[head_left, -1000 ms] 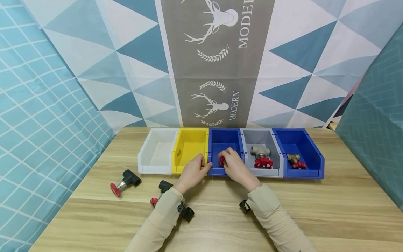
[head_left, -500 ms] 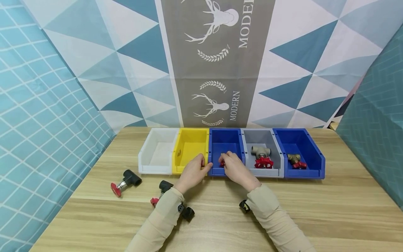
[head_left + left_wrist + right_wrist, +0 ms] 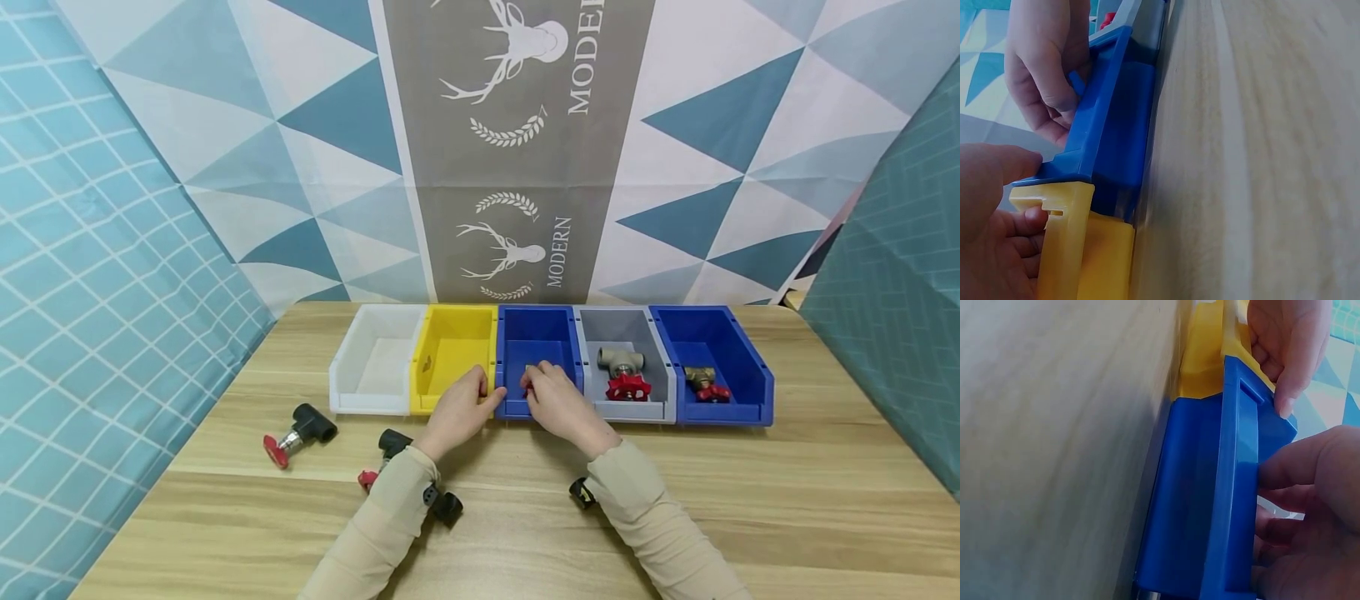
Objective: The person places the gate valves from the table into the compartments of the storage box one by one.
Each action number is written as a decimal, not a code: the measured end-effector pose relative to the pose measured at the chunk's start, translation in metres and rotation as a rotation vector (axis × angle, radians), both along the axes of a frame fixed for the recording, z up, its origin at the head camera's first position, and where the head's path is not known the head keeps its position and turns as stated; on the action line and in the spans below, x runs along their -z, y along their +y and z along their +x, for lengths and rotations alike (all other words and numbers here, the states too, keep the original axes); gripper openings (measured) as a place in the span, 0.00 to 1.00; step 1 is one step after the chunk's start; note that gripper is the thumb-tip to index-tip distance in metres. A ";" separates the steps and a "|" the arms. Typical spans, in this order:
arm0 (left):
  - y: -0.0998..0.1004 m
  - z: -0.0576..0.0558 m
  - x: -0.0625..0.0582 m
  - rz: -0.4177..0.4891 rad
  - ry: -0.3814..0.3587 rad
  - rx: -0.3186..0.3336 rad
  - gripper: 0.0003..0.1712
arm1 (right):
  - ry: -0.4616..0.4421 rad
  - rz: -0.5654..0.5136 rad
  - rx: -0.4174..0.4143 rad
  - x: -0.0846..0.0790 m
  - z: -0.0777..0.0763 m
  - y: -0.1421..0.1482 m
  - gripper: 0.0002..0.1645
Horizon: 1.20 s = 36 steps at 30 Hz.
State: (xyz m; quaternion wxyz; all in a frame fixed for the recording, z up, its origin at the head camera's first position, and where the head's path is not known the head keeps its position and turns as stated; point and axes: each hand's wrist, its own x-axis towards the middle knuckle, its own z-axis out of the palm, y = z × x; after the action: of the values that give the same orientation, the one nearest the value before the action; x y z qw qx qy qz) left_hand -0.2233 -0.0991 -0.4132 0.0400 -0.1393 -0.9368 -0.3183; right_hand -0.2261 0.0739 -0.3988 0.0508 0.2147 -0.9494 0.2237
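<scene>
My left hand (image 3: 461,411) grips the shared front corner of the yellow bin (image 3: 455,332) and the middle blue bin (image 3: 537,325). In the left wrist view the thumb (image 3: 1019,164) lies on the blue edge, with the fingers curled behind the yellow front. Inside the middle blue bin, the right hand (image 3: 558,404) has its fingers curled round a small valve with a red handwheel (image 3: 529,391), which they almost wholly cover. The right wrist view shows those fingers (image 3: 1288,467) behind the bin's front wall; the valve is hidden there.
A grey bin (image 3: 636,410) holds a valve with a red handwheel (image 3: 627,387); the right blue bin (image 3: 757,387) holds a brass valve (image 3: 703,382). A white bin (image 3: 375,358) stands at the left end. Black tee valves (image 3: 313,423) lie on the wooden table (image 3: 517,533), one partly under the left sleeve.
The right hand's fingers have shifted slightly in the blue bin, and less of the red handwheel shows now. The left hand has stayed in place.
</scene>
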 end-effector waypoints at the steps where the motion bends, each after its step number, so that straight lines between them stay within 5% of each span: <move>1: 0.000 0.000 0.000 0.002 0.000 0.001 0.17 | 0.003 -0.002 0.002 0.000 0.000 0.000 0.06; 11: -0.002 0.002 -0.005 -0.031 0.019 0.024 0.15 | 0.020 0.004 0.018 0.000 0.005 -0.001 0.09; 27: -0.009 0.009 -0.028 -0.204 0.079 0.085 0.09 | 0.048 0.121 -0.010 0.002 0.008 -0.004 0.18; 36: -0.017 0.017 -0.030 -0.276 0.093 0.130 0.10 | 0.034 0.138 -0.008 0.002 0.009 -0.005 0.17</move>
State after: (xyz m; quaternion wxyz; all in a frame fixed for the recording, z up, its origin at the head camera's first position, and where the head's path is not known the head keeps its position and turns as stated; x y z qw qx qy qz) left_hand -0.2067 -0.1162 -0.3829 0.0434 -0.2183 -0.9578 -0.1818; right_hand -0.2175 0.0688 -0.4005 0.0512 0.2254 -0.9607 0.1541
